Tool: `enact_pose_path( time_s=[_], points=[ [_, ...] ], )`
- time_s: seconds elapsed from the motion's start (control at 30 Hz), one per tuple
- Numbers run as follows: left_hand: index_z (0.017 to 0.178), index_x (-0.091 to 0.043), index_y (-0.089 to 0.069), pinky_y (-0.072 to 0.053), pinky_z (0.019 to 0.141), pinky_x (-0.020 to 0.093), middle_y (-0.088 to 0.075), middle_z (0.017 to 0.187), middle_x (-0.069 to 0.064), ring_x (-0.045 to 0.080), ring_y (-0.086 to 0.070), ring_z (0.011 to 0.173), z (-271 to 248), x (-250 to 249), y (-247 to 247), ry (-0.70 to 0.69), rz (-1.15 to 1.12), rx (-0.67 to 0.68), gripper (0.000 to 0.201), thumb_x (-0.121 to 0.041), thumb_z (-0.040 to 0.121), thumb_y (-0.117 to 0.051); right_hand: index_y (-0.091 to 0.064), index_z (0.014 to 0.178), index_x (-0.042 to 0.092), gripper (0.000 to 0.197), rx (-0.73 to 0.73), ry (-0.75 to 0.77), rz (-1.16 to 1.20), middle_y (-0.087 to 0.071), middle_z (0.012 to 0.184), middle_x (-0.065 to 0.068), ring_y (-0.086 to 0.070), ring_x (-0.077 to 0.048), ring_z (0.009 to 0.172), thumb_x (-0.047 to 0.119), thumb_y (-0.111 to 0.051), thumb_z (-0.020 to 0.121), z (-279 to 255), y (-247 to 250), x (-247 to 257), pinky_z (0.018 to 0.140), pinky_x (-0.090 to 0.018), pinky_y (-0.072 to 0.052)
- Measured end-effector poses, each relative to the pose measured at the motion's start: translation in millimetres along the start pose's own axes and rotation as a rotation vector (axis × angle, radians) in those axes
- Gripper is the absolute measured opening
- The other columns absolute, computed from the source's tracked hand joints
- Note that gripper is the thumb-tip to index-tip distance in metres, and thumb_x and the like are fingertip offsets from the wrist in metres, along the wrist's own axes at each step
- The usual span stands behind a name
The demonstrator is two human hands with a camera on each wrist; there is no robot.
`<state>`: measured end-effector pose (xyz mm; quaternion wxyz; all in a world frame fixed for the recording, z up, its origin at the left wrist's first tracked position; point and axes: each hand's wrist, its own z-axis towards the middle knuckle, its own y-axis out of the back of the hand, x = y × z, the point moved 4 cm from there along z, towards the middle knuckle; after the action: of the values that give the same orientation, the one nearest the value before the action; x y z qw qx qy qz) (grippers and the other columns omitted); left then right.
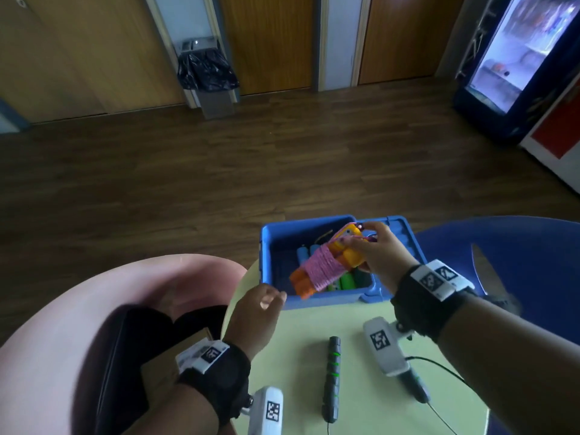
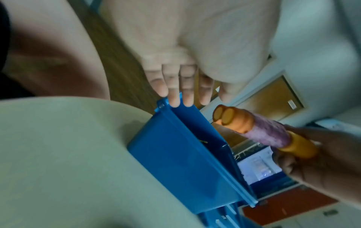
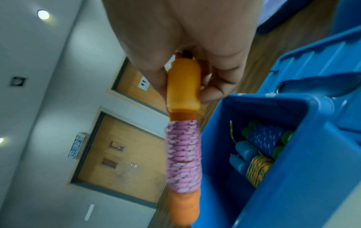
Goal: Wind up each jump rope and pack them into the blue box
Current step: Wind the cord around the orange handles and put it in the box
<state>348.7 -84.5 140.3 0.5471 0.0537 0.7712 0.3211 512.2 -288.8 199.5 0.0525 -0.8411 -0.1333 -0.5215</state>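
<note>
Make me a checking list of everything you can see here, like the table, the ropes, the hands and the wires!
Surface: pale green round table, box at its far edge.
Job's things: blue box holds two wound ropes, one blue-handled, one green-handled; pink rope bundle, wound on orange handles, held above the box; black and green jump rope lies unwound on the table.
Clutter: nothing seen.
Hands: right hand grips the pink bundle's handle end; left hand holds nothing, fingers near the box corner.
Cables: thin black cord trails over the table.
Surroundings: pink chair, blue chair, wooden floor, bin, fridge.
</note>
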Motion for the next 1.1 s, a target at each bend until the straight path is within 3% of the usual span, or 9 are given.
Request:
enact_pose_path(
  time_s=[0.17, 0.33, 0.43, 0.53, 0.63, 0.73, 0.87, 0.97, 1.1],
  points=[
    [0.111, -0.024, -0.065, -0.047, 0.097, 0.032, -0.059, 0.121, -0.002, 0.016, -0.057, 0.114, 6, 18, -10, -0.274, 0.453, 0.065, 0.046, -0.054, 0.081, -0.049, -0.056, 0.114, 0.014, 0.032, -0.007, -0.198, 0.086, -0.061, 0.103, -0.014, -0.068, -0.03, 0.089, 0.015, -0.073, 0.087, 39, -26, -37, 0.07, -0.046, -0.061],
    [0.114, -0.025, -0.062, -0.054, 0.089, 0.04, -0.061, 0.123, 0.005, 0.025, -0.062, 0.115, 2, 19, -12, -0.239, 0.613, 0.138, 0.046, -0.052, 0.077, -0.052, -0.071, 0.086, 0.002, 0.05, -0.005, -0.395, 0.006, -0.065, 0.066, -0.012, -0.062, -0.026, 0.055, 0.031, -0.084, 0.047, 58, -67, -64, 0.059, -0.034, -0.051],
    [0.118, -0.025, -0.064, -0.055, 0.089, 0.043, -0.059, 0.129, 0.01, 0.03, -0.064, 0.115, -1, 24, -14, -0.225, 0.61, 0.117, 0.045, -0.042, 0.076, -0.063, -0.07, 0.092, 0.001, 0.033, -0.035, -0.412, -0.048, -0.065, 0.071, -0.011, -0.061, -0.02, 0.053, 0.027, -0.082, 0.074, 61, -87, -62, 0.044, -0.023, -0.047],
    [0.134, -0.027, -0.056, -0.048, 0.104, 0.041, -0.039, 0.152, 0.013, 0.03, -0.052, 0.131, -9, 29, -17, -0.194, 0.559, 0.123, 0.054, -0.041, 0.082, -0.054, -0.065, 0.096, -0.003, 0.03, -0.039, -0.417, 0.008, -0.064, 0.081, -0.015, -0.063, -0.021, 0.062, 0.012, -0.082, 0.077, 68, -107, -72, 0.037, -0.025, -0.049],
    [0.141, -0.03, -0.051, -0.044, 0.108, 0.041, -0.028, 0.159, 0.016, 0.03, -0.047, 0.136, -12, 31, -16, -0.187, 0.573, 0.125, 0.06, -0.049, 0.085, -0.043, -0.065, 0.084, -0.002, 0.018, 0.059, -0.433, -0.338, -0.066, 0.082, -0.013, -0.066, -0.02, 0.067, 0.012, -0.076, 0.082, 64, -119, -79, 0.055, -0.023, -0.056],
    [0.135, -0.028, -0.057, -0.053, 0.095, 0.04, -0.043, 0.15, 0.021, 0.035, -0.062, 0.118, -12, 34, -15, -0.199, 0.566, 0.118, 0.057, -0.045, 0.08, -0.054, -0.063, 0.118, 0.005, 0.045, 0.18, -0.277, -0.822, -0.062, 0.117, -0.011, -0.062, -0.029, 0.11, 0.043, -0.055, 0.095, 70, -123, -79, 0.094, -0.031, -0.05],
    [0.132, -0.034, -0.05, -0.056, 0.09, 0.041, -0.045, 0.148, 0.017, 0.036, -0.065, 0.112, -9, 35, -14, -0.225, 0.514, 0.126, 0.063, -0.034, 0.073, -0.07, -0.063, 0.092, 0.024, 0.022, 0.318, -0.106, -1.195, -0.063, 0.119, -0.009, -0.062, -0.032, 0.11, 0.045, -0.057, 0.088, 79, -121, -87, 0.093, -0.04, -0.051],
    [0.136, -0.037, -0.044, -0.052, 0.098, 0.041, -0.036, 0.155, 0.012, 0.031, -0.055, 0.129, -12, 34, -12, -0.229, 0.444, 0.134, 0.059, -0.035, 0.08, -0.062, -0.064, 0.12, 0.015, 0.038, 0.437, -0.056, -1.249, -0.064, 0.125, -0.01, -0.061, -0.033, 0.115, 0.04, -0.061, 0.091, 77, -114, -95, 0.092, -0.038, -0.048],
    [0.134, -0.033, -0.049, -0.052, 0.098, 0.035, -0.04, 0.148, 0.005, 0.024, -0.053, 0.129, -22, 30, -15, -0.252, 0.441, 0.134, 0.051, -0.04, 0.085, -0.058, -0.064, 0.12, 0.015, 0.034, 0.466, -0.028, -1.291, -0.065, 0.121, -0.012, -0.062, -0.031, 0.11, 0.034, -0.053, 0.093, 70, -101, -102, 0.089, -0.035, -0.048]
  ],
)
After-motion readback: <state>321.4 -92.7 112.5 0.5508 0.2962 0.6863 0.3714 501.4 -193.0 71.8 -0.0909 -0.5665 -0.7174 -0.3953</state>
